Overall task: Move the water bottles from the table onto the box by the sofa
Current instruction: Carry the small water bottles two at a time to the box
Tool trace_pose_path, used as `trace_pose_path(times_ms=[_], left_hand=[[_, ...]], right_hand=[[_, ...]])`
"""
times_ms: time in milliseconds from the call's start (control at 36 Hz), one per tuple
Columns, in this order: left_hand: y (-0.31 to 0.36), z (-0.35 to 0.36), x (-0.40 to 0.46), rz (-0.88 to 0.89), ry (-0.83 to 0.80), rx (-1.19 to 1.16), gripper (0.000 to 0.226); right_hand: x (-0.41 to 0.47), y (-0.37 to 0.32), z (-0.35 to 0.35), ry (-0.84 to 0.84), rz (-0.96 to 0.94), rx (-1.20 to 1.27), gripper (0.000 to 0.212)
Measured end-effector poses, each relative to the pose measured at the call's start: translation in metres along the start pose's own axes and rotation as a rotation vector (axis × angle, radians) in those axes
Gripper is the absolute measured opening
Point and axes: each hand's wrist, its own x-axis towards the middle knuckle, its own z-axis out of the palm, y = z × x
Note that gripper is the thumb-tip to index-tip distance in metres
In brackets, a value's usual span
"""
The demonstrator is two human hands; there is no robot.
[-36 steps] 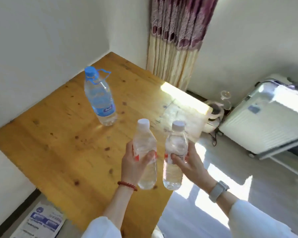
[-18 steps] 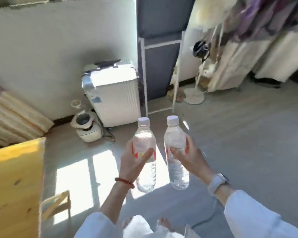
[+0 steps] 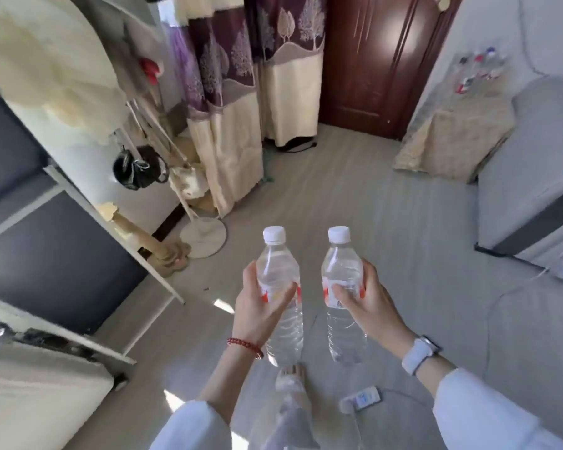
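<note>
We are holding one water bottle in each hand, out in front of us over the floor [image 3: 355,190]. Our left hand [image 3: 260,311] is gripping the left bottle [image 3: 281,297] around its labelled middle, thumb across the front and fingers curled behind; a red bead bracelet [image 3: 245,345] is sitting on that wrist. Our right hand [image 3: 369,306] is gripping the right bottle [image 3: 343,297] the same way, with a pale watch [image 3: 420,354] on the wrist. Both bottles are standing upright, white caps on top, close beside each other but apart, clear water visible inside.

At about 1 o'clock a box draped in a beige patterned cloth [image 3: 459,131] is standing against the grey sofa [image 3: 533,164], which is filling the 2 to 3 o'clock side. Small items are lying on the box top, too blurred to identify. At 12 o'clock we are facing a dark wooden door [image 3: 377,60], with purple and cream curtains [image 3: 241,86] at 11 o'clock. A white frame with dark panels [image 3: 62,254] is running along 9 o'clock. A small white device with a cable [image 3: 361,399] is lying on the floor near our feet.
</note>
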Motion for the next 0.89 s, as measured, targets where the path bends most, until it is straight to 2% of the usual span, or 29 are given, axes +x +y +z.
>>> trace_pose_path(times_ms=[167,278,389,472,694,806,889], left_hand=[[0.037,0.058,0.139,0.041,-0.158,-0.001,0.068],[0.062,0.108,0.215,0.066,-0.288,0.010,0.057],[0.085,0.170,0.289,0.096,-0.390,0.058,0.064],[0.101,0.224,0.346,0.110,-0.443,0.078,0.075],[0.167,0.375,0.496,0.120,-0.499,0.100,0.075],[0.202,0.437,0.559,0.141,-0.479,0.087,0.061],[0.221,0.479,0.605,0.146,-0.485,0.087,0.060]], right_hand=[[0.107,-0.001,-0.055,0.114,0.086,0.003,0.056],[0.164,0.010,-0.097,0.215,0.145,0.010,0.069],[0.223,0.036,-0.140,0.294,0.211,0.025,0.062],[0.275,0.058,-0.174,0.339,0.249,0.039,0.071],[0.439,0.107,-0.290,0.431,0.295,0.090,0.076],[0.511,0.120,-0.346,0.488,0.303,0.065,0.061],[0.559,0.132,-0.382,0.502,0.311,0.069,0.057]])
